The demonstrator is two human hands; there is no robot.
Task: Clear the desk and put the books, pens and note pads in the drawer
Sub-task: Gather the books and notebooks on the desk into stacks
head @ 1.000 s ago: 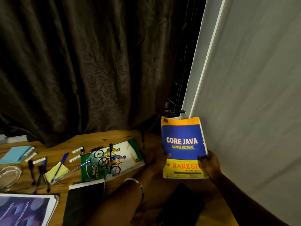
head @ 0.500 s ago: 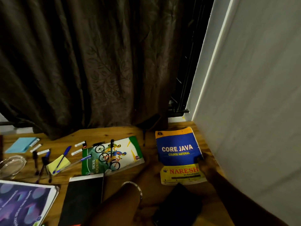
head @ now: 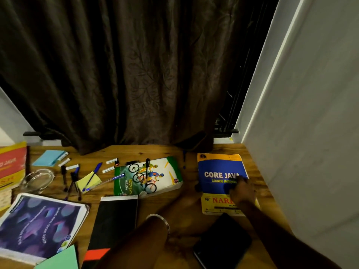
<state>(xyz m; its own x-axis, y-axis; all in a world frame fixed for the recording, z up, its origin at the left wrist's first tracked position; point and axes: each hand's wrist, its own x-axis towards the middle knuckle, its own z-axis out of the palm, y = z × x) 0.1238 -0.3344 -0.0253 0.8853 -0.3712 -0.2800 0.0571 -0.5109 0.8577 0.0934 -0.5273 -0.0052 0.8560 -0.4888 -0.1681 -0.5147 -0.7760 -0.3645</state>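
Book covers dominate the wooden tabletop (head: 159, 150): the blue and yellow Core Java book (head: 217, 171) lies flat near the right wall, cover up. The right hand (head: 241, 191) rests on its cover with fingers spread flat, pressing rather than gripping. The left hand (head: 186, 204) lies on the bare wood just left of that book, blurred and dark, so whether it is open or curled cannot be told; a metal bangle (head: 158, 218) circles its wrist. A dark phone (head: 223, 243) lies below the book, between the two forearms. Left of centre sits the green Mountain Biking book (head: 165, 171) with a black pen (head: 147, 164) on it, and a black notebook (head: 116, 216) lies just below it. Farther left are loose pens, a yellow note pad (head: 91, 179), a blue note pad (head: 48, 158), a glass dish (head: 37, 180) and a purple-covered book (head: 40, 226).
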